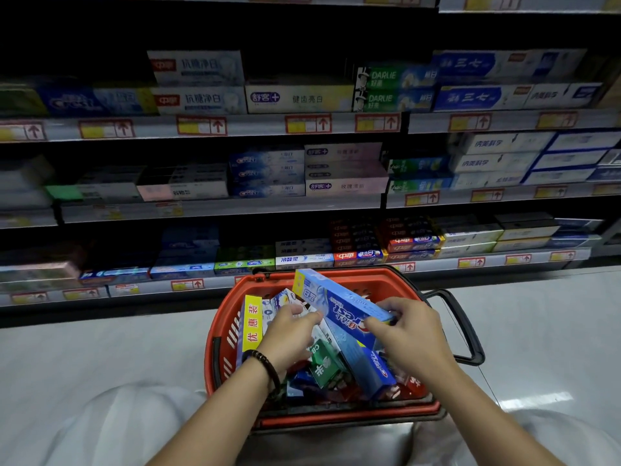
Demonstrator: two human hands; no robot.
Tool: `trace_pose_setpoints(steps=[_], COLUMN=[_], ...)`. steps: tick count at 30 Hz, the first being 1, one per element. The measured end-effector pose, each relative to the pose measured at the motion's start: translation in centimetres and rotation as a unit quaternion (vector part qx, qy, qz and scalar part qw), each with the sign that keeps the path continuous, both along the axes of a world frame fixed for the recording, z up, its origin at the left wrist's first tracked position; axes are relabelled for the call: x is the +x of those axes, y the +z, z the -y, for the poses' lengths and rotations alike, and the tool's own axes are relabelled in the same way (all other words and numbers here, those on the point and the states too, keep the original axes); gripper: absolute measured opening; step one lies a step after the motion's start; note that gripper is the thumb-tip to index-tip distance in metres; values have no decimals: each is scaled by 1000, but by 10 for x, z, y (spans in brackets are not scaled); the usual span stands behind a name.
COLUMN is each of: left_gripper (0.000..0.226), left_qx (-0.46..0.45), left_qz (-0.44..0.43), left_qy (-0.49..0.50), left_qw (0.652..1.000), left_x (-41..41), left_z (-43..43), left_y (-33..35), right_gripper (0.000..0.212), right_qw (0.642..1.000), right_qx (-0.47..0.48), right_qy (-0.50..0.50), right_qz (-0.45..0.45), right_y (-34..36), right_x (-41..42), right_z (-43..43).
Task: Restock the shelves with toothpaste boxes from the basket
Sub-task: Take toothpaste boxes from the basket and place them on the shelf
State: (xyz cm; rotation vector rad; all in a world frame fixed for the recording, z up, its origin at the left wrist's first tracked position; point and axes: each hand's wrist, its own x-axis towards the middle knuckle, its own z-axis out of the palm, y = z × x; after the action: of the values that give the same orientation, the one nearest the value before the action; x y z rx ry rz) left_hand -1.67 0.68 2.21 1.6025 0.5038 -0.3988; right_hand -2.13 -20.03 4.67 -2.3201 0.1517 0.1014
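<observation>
Holding a blue toothpaste box (pixel 339 304) above a red basket (pixel 211 348) in front of stocked shelves (pixel 235 126).

Pinching the box's near end with the right hand (pixel 408 334), thumb underneath and fingers curled over the top, tilting the far end up past the basket's rim toward the shelves. Reaching with the left hand (pixel 289 334), beaded bracelet (pixel 267 364) at the wrist, into the heap just beside the blue box, with fingers bent onto a white box (pixel 321 322); cannot tell whether gripping or only touching. Crammed loosely with more boxes: a yellow-striped pack (pixel 252 322) upright at the left wall, a green box (pixel 322 364) slanted in the middle. Resting on the pale floor (pixel 100 348) near the bottom shelf, black handle (pixel 467 331) swung out to the right.
</observation>
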Motion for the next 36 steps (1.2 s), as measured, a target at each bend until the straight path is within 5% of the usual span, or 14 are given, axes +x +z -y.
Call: trace_pose_setpoints(steps=[9, 19, 25, 36], left_gripper=[28, 37, 38, 24], left_qx=[-189, -252, -248, -163], left_qz=[20, 69, 75, 149], left_qy=[7, 44, 72, 119], left_qw=[982, 964, 963, 968], left_x=[-1, -5, -7, -22], left_z=[8, 7, 4, -17], left_y=[13, 24, 30, 62], right_gripper=[7, 9, 9, 55], right_qw=[967, 942, 918, 903], right_qx=[253, 333, 393, 403], right_qy=[-18, 4, 1, 95], right_qz=[5, -28, -60, -114], right_y=[6, 1, -2, 5], right_x=[3, 5, 3, -1], right_z=[-8, -20, -26, -46])
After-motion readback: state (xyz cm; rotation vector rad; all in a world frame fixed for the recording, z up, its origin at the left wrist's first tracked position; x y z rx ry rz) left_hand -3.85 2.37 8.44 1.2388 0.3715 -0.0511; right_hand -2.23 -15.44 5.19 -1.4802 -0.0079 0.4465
